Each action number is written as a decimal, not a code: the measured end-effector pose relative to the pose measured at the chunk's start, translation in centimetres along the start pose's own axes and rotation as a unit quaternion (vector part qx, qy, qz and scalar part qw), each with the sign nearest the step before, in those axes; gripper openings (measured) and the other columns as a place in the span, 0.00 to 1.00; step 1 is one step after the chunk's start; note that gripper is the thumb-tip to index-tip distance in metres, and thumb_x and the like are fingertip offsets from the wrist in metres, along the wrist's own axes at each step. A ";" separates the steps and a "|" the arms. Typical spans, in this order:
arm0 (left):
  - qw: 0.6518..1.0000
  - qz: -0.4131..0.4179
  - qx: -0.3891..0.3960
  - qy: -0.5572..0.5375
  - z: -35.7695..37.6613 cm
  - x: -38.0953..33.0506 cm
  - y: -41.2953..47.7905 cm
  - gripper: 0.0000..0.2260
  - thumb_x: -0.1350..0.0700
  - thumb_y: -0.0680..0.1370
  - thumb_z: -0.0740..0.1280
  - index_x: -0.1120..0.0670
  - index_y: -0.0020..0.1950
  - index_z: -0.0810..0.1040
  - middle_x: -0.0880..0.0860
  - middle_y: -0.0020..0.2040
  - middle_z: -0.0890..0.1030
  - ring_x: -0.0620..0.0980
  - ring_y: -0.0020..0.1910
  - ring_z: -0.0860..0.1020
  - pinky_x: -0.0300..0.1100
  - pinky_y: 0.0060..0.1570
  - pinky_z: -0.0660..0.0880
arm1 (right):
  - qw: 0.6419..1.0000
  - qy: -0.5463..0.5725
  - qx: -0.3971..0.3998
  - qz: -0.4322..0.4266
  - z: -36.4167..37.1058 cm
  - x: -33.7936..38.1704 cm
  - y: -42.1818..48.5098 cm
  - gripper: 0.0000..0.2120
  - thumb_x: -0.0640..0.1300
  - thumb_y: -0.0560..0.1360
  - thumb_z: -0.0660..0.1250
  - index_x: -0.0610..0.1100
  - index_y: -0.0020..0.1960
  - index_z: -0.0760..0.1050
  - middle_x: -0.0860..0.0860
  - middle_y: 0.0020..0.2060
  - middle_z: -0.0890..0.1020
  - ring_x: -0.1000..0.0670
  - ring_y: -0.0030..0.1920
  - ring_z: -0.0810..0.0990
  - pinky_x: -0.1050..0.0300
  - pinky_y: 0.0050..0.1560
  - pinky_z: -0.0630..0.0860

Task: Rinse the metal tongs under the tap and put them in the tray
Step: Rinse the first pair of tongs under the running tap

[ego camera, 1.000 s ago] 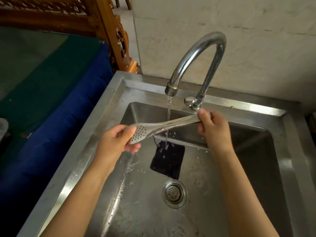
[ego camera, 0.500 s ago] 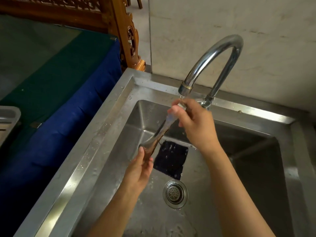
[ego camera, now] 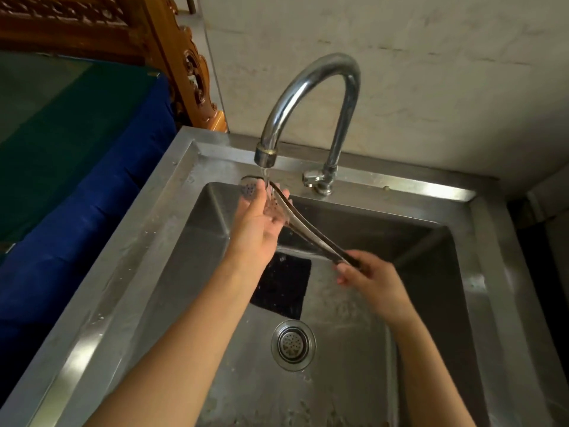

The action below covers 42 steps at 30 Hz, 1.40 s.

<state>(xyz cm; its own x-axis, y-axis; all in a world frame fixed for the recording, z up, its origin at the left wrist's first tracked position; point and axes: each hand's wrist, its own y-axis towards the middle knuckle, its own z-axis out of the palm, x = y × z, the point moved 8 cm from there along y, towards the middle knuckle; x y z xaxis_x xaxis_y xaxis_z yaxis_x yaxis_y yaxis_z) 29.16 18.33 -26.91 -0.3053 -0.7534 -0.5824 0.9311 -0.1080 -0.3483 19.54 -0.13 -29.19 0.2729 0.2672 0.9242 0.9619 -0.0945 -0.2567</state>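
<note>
- Step in hand, rinsing: the long silver metal tongs (ego camera: 311, 234) lie slantwise above the basin. Their perforated heads are at upper centre of the frame under the spout of the curved chrome tap (ego camera: 311, 84), and the handle end points to lower right.
- Left hand (ego camera: 257, 223): spread flat, palm up, fingers straight. One perforated head rests on the palm and the other shows just beyond the fingertips. The thin water stream (ego camera: 266, 177) lands on head and palm together.
- Right hand (ego camera: 366, 277): fingers curled round the handle end, drawing the two arms close together. It is blurred, so the exact finger placement cannot be told.
- To rinse well, turn the tongs at the right wrist so that both faces of each head meet the stream. Rub the holes with the flat left fingers, since residue is likely to lodge there.
- Let the arms spring apart a little so that water reaches their inner faces. The narrow stream wets only a short stretch, so the tongs should be drawn lengthwise through it.
- Wet metal is slippery. The right-hand grip carries the weight and should stay firm over the stainless steel sink (ego camera: 138, 257).
- Shake off drips above the round drain strainer (ego camera: 293, 345) before moving away. The tray is not in view.
</note>
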 end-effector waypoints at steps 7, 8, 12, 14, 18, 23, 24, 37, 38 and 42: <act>0.973 0.078 -0.042 0.212 2.3 -0.4 -0.5 0.16 0.41 0.76 0.61 0.51 0.35 0.71 0.44 0.25 0.74 0.43 0.26 0.75 0.38 0.31 0.74 | 0.998 -0.067 -0.009 -0.003 4.6 -2.4 0.4 0.07 0.40 0.71 0.71 0.48 0.49 0.78 0.56 0.38 0.82 0.60 0.39 0.79 0.73 0.40 0.73; 0.972 0.089 -0.044 0.213 2.4 -0.7 -0.3 0.17 0.40 0.76 0.60 0.50 0.34 0.70 0.44 0.24 0.72 0.43 0.25 0.72 0.38 0.30 0.71 | 0.998 -0.065 -0.013 -0.008 5.3 -2.3 0.5 0.08 0.40 0.71 0.71 0.48 0.48 0.76 0.56 0.39 0.81 0.60 0.39 0.79 0.74 0.39 0.73; 0.953 0.137 -0.019 0.270 2.3 -1.6 0.1 0.13 0.43 0.77 0.59 0.50 0.40 0.68 0.43 0.28 0.67 0.41 0.26 0.67 0.36 0.28 0.67 | 0.997 -0.070 -0.006 -0.026 7.5 -1.5 0.7 0.09 0.40 0.74 0.68 0.49 0.48 0.70 0.57 0.36 0.77 0.66 0.35 0.77 0.75 0.35 0.71; 0.934 0.139 -0.004 0.330 2.1 -1.6 0.3 0.06 0.49 0.79 0.60 0.50 0.45 0.68 0.45 0.31 0.69 0.40 0.27 0.68 0.36 0.32 0.70 | 0.993 -0.109 -0.005 -0.036 8.2 -1.3 0.6 0.07 0.41 0.76 0.63 0.50 0.49 0.67 0.57 0.34 0.74 0.60 0.32 0.75 0.71 0.31 0.71; 0.909 0.106 0.051 0.401 2.6 -2.1 0.7 0.06 0.59 0.81 0.58 0.48 0.53 0.69 0.48 0.40 0.77 0.41 0.35 0.79 0.45 0.50 0.78 | 0.984 -0.175 -0.032 -0.032 8.6 -1.3 0.4 0.03 0.43 0.78 0.59 0.47 0.51 0.65 0.50 0.41 0.77 0.52 0.37 0.76 0.62 0.34 0.71; 0.948 0.015 0.172 0.268 3.6 -2.0 0.8 0.13 0.61 0.80 0.59 0.60 0.64 0.71 0.56 0.51 0.82 0.54 0.46 0.83 0.47 0.49 0.80 | 0.978 -0.201 -0.049 -0.037 7.8 -0.2 -0.1 0.11 0.48 0.75 0.66 0.50 0.40 0.64 0.55 0.28 0.70 0.57 0.27 0.69 0.67 0.27 0.65; 0.955 0.007 0.159 0.251 3.3 -2.2 0.7 0.11 0.61 0.79 0.61 0.60 0.60 0.74 0.56 0.48 0.83 0.54 0.44 0.84 0.45 0.45 0.81 | 0.982 -0.179 -0.037 -0.037 7.8 0.0 -0.3 0.11 0.48 0.74 0.67 0.52 0.39 0.65 0.56 0.26 0.69 0.57 0.24 0.69 0.67 0.26 0.66; 0.835 0.104 0.088 0.533 1.4 -3.9 0.5 0.09 0.50 0.76 0.66 0.54 0.52 0.73 0.54 0.44 0.81 0.52 0.42 0.83 0.49 0.43 0.81 | 0.990 -0.109 -0.088 0.002 6.7 -1.4 -1.1 0.16 0.56 0.76 0.60 0.46 0.36 0.68 0.55 0.26 0.72 0.56 0.26 0.67 0.60 0.28 0.65; 0.806 0.089 0.114 0.575 0.8 -4.0 0.8 0.10 0.50 0.75 0.67 0.54 0.52 0.74 0.54 0.45 0.81 0.52 0.44 0.82 0.47 0.44 0.81 | 0.987 -0.137 -0.088 0.005 6.4 -2.0 -1.0 0.16 0.57 0.76 0.59 0.47 0.36 0.66 0.54 0.26 0.72 0.55 0.26 0.67 0.58 0.28 0.64; 0.661 0.024 0.259 0.703 -2.2 -2.6 0.2 0.12 0.55 0.71 0.73 0.50 0.54 0.79 0.46 0.49 0.80 0.33 0.42 0.78 0.25 0.40 0.73 | 0.975 -0.209 -0.057 0.045 6.6 -6.1 -1.7 0.14 0.58 0.76 0.60 0.47 0.42 0.68 0.54 0.30 0.74 0.52 0.31 0.73 0.56 0.30 0.66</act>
<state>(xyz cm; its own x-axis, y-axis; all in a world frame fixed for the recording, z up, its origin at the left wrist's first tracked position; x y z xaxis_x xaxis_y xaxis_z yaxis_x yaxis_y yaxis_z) 29.71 21.71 -27.13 0.1830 0.5459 -0.8176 0.7792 -0.5877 -0.2180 16.36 4.73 -36.28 0.3626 0.6178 0.6978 0.9319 -0.2350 -0.2763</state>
